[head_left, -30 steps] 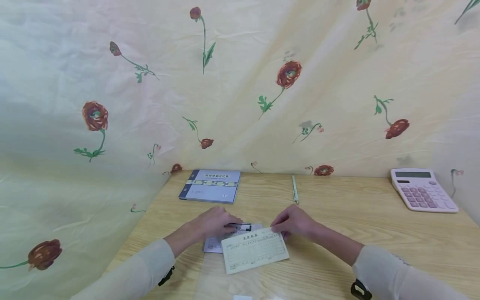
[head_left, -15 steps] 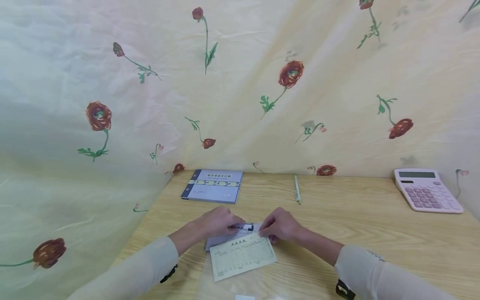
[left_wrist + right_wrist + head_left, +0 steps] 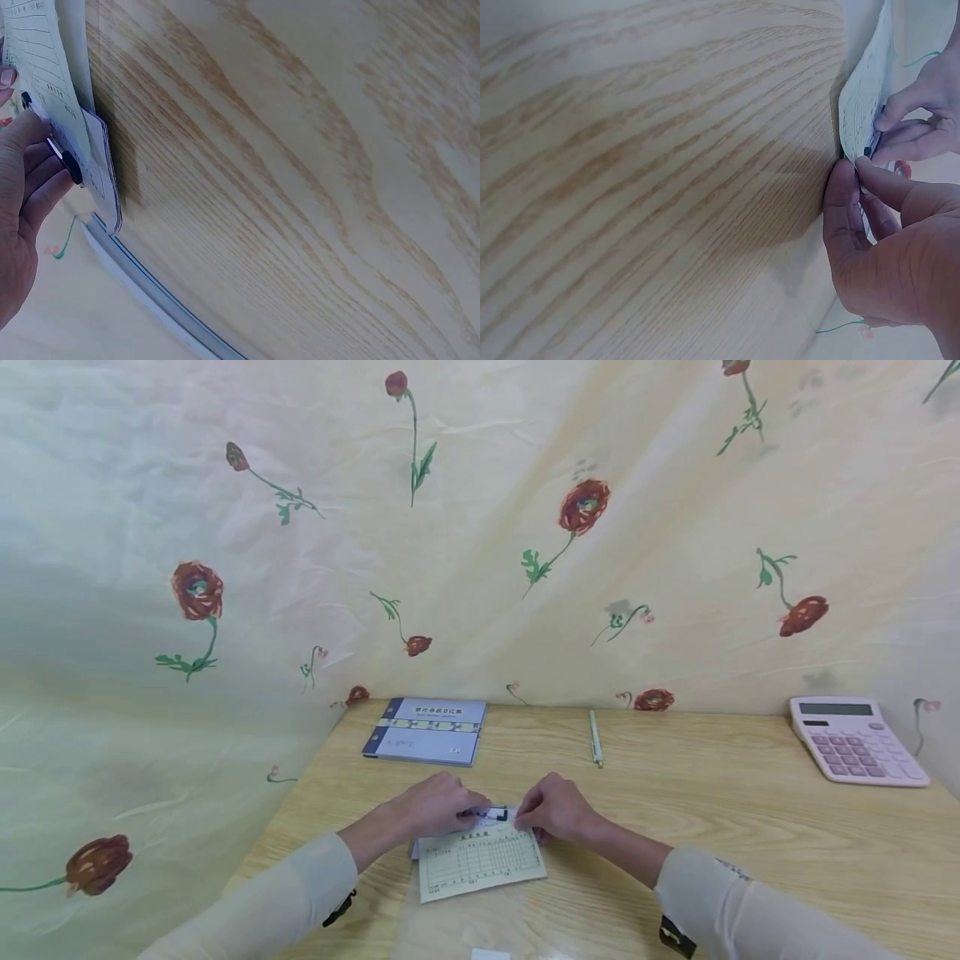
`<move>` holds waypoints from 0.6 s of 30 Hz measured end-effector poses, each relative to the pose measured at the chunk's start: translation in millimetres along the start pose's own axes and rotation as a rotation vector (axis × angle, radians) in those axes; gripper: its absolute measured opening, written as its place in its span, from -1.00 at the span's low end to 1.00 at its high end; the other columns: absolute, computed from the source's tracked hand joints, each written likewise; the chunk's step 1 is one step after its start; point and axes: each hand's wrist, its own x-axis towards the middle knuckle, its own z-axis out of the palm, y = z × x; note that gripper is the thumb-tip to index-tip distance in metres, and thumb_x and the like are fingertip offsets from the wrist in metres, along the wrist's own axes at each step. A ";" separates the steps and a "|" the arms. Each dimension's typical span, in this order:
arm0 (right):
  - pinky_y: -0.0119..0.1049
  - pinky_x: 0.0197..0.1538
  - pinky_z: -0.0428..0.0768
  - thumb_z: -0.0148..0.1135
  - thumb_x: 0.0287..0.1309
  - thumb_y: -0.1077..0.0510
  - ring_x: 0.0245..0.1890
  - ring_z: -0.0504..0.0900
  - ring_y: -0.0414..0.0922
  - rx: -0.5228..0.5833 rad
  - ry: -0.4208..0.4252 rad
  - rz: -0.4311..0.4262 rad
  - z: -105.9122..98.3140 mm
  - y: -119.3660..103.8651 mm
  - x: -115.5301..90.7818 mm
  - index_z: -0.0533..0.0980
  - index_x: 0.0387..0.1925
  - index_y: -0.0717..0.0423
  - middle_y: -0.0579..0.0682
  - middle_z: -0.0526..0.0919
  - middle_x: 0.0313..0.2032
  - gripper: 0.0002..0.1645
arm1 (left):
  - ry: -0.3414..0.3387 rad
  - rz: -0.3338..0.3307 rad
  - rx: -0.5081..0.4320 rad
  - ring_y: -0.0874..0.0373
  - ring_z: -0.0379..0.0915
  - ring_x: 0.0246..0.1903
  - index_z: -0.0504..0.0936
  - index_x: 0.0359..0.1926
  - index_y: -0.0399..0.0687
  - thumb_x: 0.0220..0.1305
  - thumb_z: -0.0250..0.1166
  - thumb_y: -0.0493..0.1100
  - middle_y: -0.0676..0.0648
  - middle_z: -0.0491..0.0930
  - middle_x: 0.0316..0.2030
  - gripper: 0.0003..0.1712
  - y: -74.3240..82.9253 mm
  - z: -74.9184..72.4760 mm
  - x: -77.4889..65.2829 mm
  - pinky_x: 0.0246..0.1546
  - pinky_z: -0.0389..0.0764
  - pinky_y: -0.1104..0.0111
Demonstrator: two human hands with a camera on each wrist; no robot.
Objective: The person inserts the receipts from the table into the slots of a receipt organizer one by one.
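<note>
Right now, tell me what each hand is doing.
Left hand: pinching the binder clip.
Right hand: pinching the top edge of the paper slip.

table (image 3: pixel 712 810): matt grained wood | slip (image 3: pixel 480 864): thin paper | backdrop (image 3: pixel 480 527): creased cloth | calculator (image 3: pixel 855 742): plastic

form (image 3: pixel 480 862) print illegible, clip (image 3: pixel 495 814) partly hidden

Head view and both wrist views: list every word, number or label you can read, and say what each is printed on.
None can be read.
Blue booklet: cover title characters, too blurred.
Form held by left hand and right hand: heading and grid print, too small.
Pink calculator: key labels too small, display blank.
</note>
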 end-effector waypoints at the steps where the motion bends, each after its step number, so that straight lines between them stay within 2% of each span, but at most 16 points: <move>1: -0.24 -0.47 0.71 0.55 0.16 0.36 -0.64 0.62 -0.15 -0.004 0.003 0.001 0.4 0.1 0.2 0.77 -0.40 0.23 0.00 0.72 -0.56 -0.94 | 0.002 0.005 0.006 0.45 -0.05 -0.77 0.78 0.20 0.04 0.45 0.39 -0.20 0.25 0.29 -0.68 -0.65 0.0 0.0 0.0 -0.69 0.04 0.63; 11: -0.35 -0.51 0.62 0.50 0.20 0.39 -0.65 0.59 -0.17 -0.069 0.009 -0.007 4.2 -4.5 1.4 0.73 -0.43 0.22 -0.02 0.65 -0.62 -0.88 | 0.021 0.029 0.063 0.45 -0.06 -0.77 0.79 0.17 0.03 0.47 0.37 -0.19 0.24 0.29 -0.67 -0.69 0.0 -0.2 0.1 -0.70 0.03 0.64; 18: -0.41 -0.53 0.54 0.50 0.21 0.36 -0.65 0.57 -0.20 -0.137 0.013 0.024 8.6 -6.3 4.8 0.71 -0.47 0.17 -0.05 0.63 -0.63 -0.84 | 0.041 0.056 0.070 0.44 -0.03 -0.77 0.80 0.13 0.05 0.51 0.35 -0.19 0.20 0.38 -0.65 -0.74 -0.7 1.0 -0.1 -0.70 0.04 0.64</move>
